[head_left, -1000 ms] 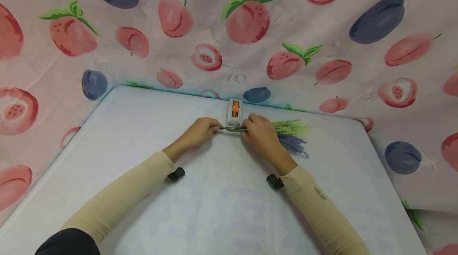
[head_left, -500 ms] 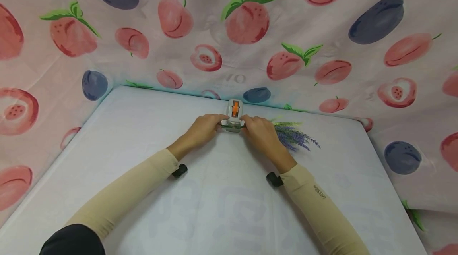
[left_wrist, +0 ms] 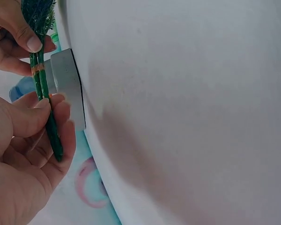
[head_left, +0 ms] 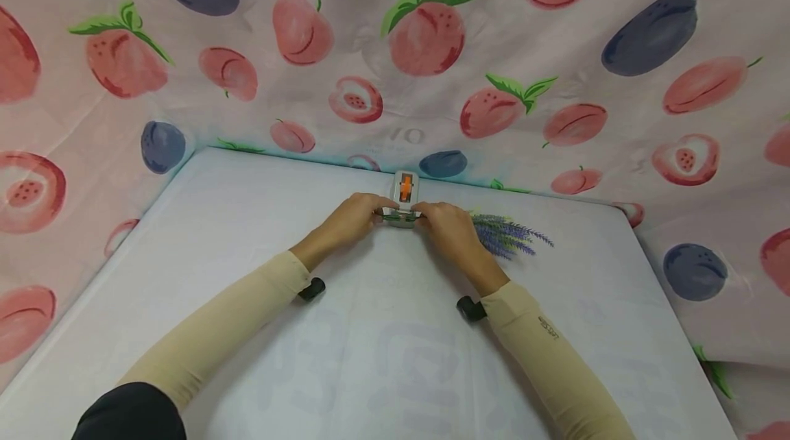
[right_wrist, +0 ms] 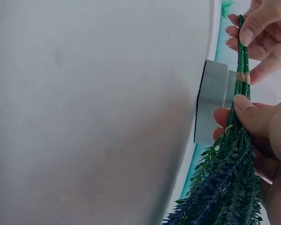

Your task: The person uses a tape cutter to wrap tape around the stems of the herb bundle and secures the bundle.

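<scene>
A bunch of artificial lavender (head_left: pixel 509 234) with green stems is held level between both hands, over the front end of a grey tape dispenser (head_left: pixel 397 183) with an orange core. My left hand (head_left: pixel 348 219) pinches the stem ends (left_wrist: pixel 53 136) between thumb and fingers. Nearer the flower heads (right_wrist: pixel 220 187), my right hand (head_left: pixel 453 231) pinches the stems with its thumb on top. Between the hands, a brownish band (right_wrist: pixel 243 77) wraps the stems. Purple heads stick out to the right of the right hand; a little yellow-green shows among them.
The dispenser stands at the back edge of a white-covered table (head_left: pixel 345 358), against a fruit-printed cloth (head_left: pixel 358 22) that hangs behind and at the sides. Dark wrist cameras (head_left: pixel 311 289) sit under both forearms.
The bunch has turned, so purple heads now lie over the yellow-green ones that showed on top. My left hand has shifted slightly right, and the stems now lie over the dispenser's front end.
</scene>
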`<state>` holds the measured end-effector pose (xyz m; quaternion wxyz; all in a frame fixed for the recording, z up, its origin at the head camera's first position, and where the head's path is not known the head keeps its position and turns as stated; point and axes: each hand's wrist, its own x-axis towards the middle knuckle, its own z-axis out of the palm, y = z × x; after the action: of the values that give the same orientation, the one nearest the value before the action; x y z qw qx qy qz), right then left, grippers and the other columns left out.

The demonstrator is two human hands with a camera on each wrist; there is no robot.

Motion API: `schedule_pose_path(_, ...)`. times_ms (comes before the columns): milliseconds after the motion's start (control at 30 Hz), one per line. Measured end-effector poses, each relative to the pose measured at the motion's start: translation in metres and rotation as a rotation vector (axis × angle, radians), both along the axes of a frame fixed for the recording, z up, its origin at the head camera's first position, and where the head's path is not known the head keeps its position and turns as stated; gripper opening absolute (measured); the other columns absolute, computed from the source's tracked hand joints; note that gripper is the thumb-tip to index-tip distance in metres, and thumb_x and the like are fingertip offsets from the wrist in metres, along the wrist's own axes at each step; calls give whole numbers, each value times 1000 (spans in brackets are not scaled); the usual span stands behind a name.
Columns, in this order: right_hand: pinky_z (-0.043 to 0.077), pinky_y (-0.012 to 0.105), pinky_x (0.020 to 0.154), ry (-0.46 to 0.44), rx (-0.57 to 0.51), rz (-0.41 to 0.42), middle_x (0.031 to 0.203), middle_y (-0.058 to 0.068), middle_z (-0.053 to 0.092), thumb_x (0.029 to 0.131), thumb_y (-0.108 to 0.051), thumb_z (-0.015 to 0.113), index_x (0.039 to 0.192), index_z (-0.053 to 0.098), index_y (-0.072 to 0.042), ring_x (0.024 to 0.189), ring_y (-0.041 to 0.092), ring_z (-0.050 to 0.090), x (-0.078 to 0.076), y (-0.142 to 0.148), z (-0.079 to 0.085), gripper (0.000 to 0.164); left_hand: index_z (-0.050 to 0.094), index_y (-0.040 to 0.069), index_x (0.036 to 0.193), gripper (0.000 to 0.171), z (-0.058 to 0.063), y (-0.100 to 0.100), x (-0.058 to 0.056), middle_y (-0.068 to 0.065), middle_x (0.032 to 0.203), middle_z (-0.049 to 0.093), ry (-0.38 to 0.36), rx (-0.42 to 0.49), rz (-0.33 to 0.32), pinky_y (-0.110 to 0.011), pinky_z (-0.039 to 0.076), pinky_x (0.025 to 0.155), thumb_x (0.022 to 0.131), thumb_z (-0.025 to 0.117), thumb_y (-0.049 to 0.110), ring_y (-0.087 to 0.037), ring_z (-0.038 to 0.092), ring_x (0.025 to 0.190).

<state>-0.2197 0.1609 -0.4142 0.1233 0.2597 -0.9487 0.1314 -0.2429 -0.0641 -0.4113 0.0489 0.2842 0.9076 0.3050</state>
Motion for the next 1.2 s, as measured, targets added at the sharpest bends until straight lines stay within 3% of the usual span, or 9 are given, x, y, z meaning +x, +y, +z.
schedule_pose_path(133, 58, 40, 68, -37, -39, 3, 99, 10, 77, 91, -11, 76, 118, 75, -10, 79, 23, 72, -2, 2, -1, 27, 68, 11, 134, 49, 0, -1, -1, -9, 106, 73, -35, 22, 6, -39, 53, 93, 93, 58, -13, -21, 65, 98)
schedule_pose_path(367, 58, 37, 67, -111, -76, -3, 98, 9, 78, 92, -6, 74, 123, 73, -10, 80, 21, 73, -4, 3, -1, 31, 70, 10, 129, 49, 2, -1, -4, -11, 104, 71, -47, 42, -4, -39, 54, 88, 90, 56, -16, -23, 65, 93)
schedule_pose_path(667, 55, 34, 59, -102, -64, -39, 95, 7, 78, 92, -10, 75, 119, 76, -12, 71, 19, 70, -6, 1, 0, 27, 70, 11, 129, 50, -2, -2, -4, -11, 104, 71, -60, 78, 4, -38, 54, 84, 90, 56, -16, -23, 65, 91)
schedule_pose_path(867, 56, 35, 60, -105, -89, -41, 94, 8, 78, 92, -8, 75, 120, 74, -12, 75, 20, 73, -6, 2, -2, 29, 70, 12, 130, 50, 2, 0, -6, -11, 106, 72, -62, 46, 8, -40, 54, 87, 90, 56, -15, -24, 66, 94)
schedule_pose_path(1200, 56, 36, 60, -86, -75, -43, 92, 9, 78, 92, -11, 75, 118, 74, -13, 72, 21, 71, -5, 0, -1, 26, 68, 14, 128, 50, -3, 0, -8, -10, 102, 70, -77, 56, 5, -39, 52, 85, 90, 55, -16, -22, 64, 90)
